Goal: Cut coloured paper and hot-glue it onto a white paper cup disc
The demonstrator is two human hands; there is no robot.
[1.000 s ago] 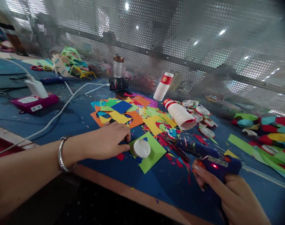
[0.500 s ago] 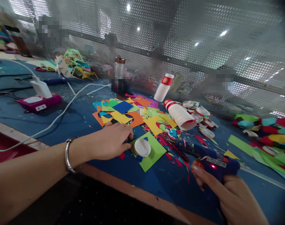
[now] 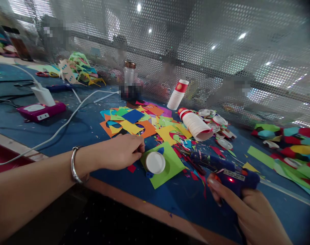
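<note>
Your R hand (image 3: 254, 211) clamps blue glue gun (image 3: 218, 164); L hand (image 3: 120, 151) curled nr green paper (image 3: 173, 161), can't tell if holding.

From where I watch, the glue gun (image 3: 222, 166) looks like smooth blue plastic with a dull sheen, and the glue stick (image 3: 287, 192) trailing behind it is translucent and waxy. I see the green square (image 3: 172, 162) as flat, matt paper, and the white cup base (image 3: 155, 162) on it as smooth and matt. The bangle (image 3: 72, 166) shows me polished, silvery metal. The upright cup stack (image 3: 177, 97) looks like paper. The power strip (image 3: 31, 114) is smooth magenta plastic to my eye, the bench top (image 3: 77, 137) matt blue, and the screen (image 3: 155, 47) behind perforated grey metal.
</note>
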